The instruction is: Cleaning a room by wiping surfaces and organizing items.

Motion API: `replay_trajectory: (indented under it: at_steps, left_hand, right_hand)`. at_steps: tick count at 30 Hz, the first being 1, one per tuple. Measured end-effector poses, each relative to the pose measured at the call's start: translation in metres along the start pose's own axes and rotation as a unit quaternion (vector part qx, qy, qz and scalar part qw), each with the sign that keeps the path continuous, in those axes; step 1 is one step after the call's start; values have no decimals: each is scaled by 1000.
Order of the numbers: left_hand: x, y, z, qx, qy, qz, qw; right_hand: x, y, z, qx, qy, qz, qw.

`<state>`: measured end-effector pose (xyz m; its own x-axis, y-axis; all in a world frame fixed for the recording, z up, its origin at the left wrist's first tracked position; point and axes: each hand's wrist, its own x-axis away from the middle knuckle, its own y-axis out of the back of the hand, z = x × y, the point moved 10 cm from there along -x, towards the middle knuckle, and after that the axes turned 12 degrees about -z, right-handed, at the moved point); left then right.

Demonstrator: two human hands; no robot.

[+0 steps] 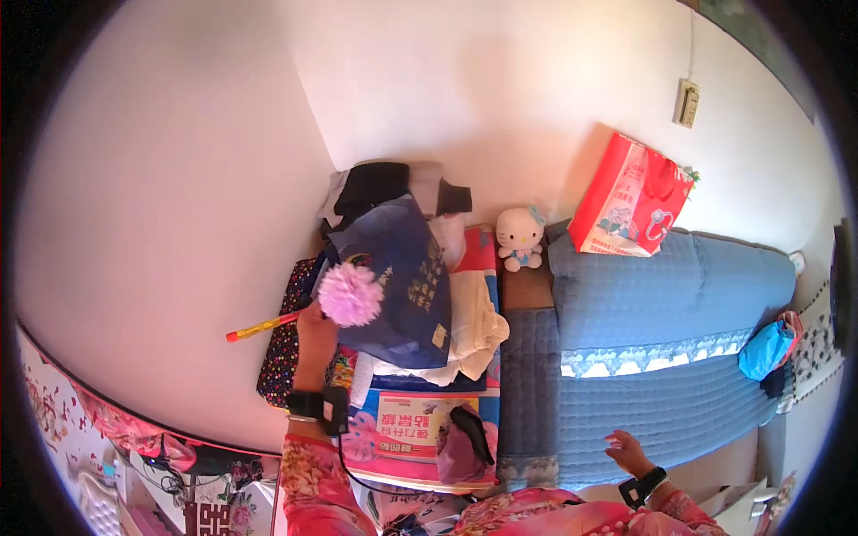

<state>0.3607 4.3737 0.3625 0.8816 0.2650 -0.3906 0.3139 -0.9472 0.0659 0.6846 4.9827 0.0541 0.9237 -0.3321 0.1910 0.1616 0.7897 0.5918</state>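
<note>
My left hand (316,335) is closed around a red-and-yellow stick (259,330). A fluffy pink pompom (350,294) shows on the other side of the fist, in line with the stick, so it looks like one pompom-topped piece. The fingers hide the joint. Behind the pompom leans a dark blue bag (402,277) on a heap of clothes. My right hand (629,452) hangs low beside the blue sofa (661,420), fingers apart and holding nothing.
Cream cloth (474,313), a flat box (411,424) and a mauve pouch (463,451) lie below the bag. A white plush toy (520,238) sits between heap and sofa. A red gift bag (630,201) leans on the wall above the backrest; a blue plastic bag (765,350) lies far right.
</note>
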Motion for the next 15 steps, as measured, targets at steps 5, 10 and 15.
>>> replay_trajectory:
  at_steps: [5,10,15]
  left_hand:
    - [0,-15,-53,-111,-153,-31,982]
    - [-35,-33,-109,-78,-153,0,985]
    - [-64,-55,-184,-18,-175,45,983]
  right_hand:
    - [5,-24,37,13,50,5,999]
    - [16,-31,26,-2,54,-24,998]
    - [44,-28,-27,104,26,-26,994]
